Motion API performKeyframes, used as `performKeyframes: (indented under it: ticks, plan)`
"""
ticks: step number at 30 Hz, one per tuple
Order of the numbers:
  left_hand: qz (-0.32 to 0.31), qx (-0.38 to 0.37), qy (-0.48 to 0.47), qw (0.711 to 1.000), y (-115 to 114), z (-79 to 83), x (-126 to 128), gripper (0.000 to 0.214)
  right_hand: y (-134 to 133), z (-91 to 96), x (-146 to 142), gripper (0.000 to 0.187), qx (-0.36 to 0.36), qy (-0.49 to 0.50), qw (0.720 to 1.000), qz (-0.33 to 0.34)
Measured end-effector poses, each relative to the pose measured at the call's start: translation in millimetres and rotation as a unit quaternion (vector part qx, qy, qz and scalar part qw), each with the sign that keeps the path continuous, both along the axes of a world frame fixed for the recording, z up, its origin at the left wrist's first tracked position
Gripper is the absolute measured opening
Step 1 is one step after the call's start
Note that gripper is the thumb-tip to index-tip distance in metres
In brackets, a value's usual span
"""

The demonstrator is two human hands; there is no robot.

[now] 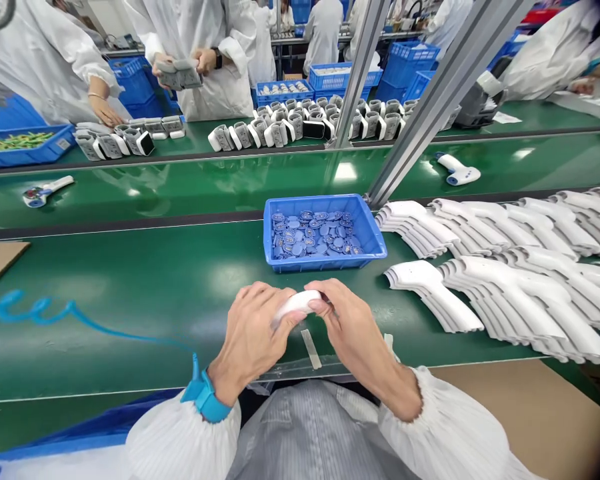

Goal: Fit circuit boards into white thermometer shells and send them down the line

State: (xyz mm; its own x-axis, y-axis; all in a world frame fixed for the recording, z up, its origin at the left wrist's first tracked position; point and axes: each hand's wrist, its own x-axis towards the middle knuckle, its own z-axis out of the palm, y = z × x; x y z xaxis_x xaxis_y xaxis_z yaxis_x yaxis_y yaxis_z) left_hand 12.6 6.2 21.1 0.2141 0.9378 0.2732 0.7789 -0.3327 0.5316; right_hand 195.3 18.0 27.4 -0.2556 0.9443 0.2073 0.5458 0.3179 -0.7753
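Both my hands grip one white plastic shell (298, 304) above the green bench, just in front of the blue bin. My left hand (257, 327) closes on its left end, thumb along the near side. On the right end, my right hand (347, 323) pinches it between thumb and fingers. Much of the shell is hidden by my fingers, but it resembles the white gun-shaped housing halves (430, 287) stacked to the right. Small blue oval parts (313, 233) fill the blue bin (325, 263) beyond my hands.
A blue coiled cord (110, 328) runs from my left wristband (207, 398) across the bench. Metal posts (430, 100) rise behind the bin. Assembled thermometer-like devices (457, 170) lie on the middle belt. Across it, co-workers handle grey-white devices (180, 73). Cardboard (0, 260) lies at left.
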Motion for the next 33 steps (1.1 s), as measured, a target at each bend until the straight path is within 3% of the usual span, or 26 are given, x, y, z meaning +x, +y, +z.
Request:
performKeyframes:
  ticks: [4, 6, 11, 14, 15, 17, 19, 20, 22, 24, 25, 28, 31, 33]
  plan:
    - [0.194, -0.026, -0.06, 0.979, -7.3, -11.3, 10.6, 0.044, -7.9, 9.8, 13.5, 0.013, -0.093, -0.01, 0.994, 0.048]
    - [0.225, -0.034, -0.067, 0.971, -4.6, -17.8, 15.1, 0.055, -13.5, 10.2, 9.8, 0.015, -0.123, -0.016, 0.989, 0.082]
    - [0.143, 0.013, -0.046, 0.989, 9.2, -19.8, 6.8, 0.055, -35.5, -7.9, -13.6, 0.02, -0.057, 0.018, 0.998, 0.027]
    - [0.085, -0.014, -0.07, 0.994, 0.9, -13.8, -9.6, 0.044, -38.3, -14.4, -21.4, 0.026, -0.135, 0.075, 0.988, -0.021]
    - [0.073, -0.018, -0.092, 0.993, -5.2, -12.9, -14.4, 0.034, -35.9, -14.5, -22.6, 0.03, -0.201, 0.1, 0.973, -0.048]
    - [0.079, 0.006, -0.142, 0.987, -18.1, -14.7, -20.2, 0.021, -28.6, -13.6, -24.3, 0.039, -0.363, 0.162, 0.913, -0.092]
    - [0.147, 0.043, -0.184, 0.971, -26.1, -21.1, -20.6, 0.022, -22.2, -12.8, -26.7, 0.044, -0.489, 0.201, 0.847, -0.066]
    - [0.199, 0.05, -0.201, 0.958, -26.5, -25.0, -19.4, 0.028, -20.7, -12.8, -28.8, 0.045, -0.511, 0.192, 0.837, -0.027]
    - [0.286, 0.035, -0.225, 0.931, -19.6, -32.1, -16.7, 0.042, -21.4, -13.6, -34.9, 0.039, -0.459, 0.117, 0.879, 0.058]
    - [0.317, 0.003, -0.224, 0.922, -5.9, -35.8, -15.6, 0.049, -25.3, -15.1, -43.3, 0.028, -0.317, 0.007, 0.94, 0.123]
    - [0.319, -0.005, -0.214, 0.923, 1.8, -36.2, -15.8, 0.05, -27.4, -16.1, -48.3, 0.024, -0.245, -0.049, 0.958, 0.141]
    - [0.333, 0.005, -0.16, 0.929, 21.3, -34.0, -16.4, 0.052, -31.0, -18.8, -65.2, 0.031, -0.133, -0.197, 0.96, 0.151]
    - [0.334, 0.022, -0.109, 0.936, 29.6, -30.1, -15.5, 0.052, -31.8, -19.1, -78.7, 0.037, -0.112, -0.262, 0.95, 0.123]
    - [0.288, 0.025, -0.08, 0.954, 27.0, -27.6, -19.8, 0.052, -33.4, -17.2, -77.7, 0.037, -0.111, -0.258, 0.952, 0.122]
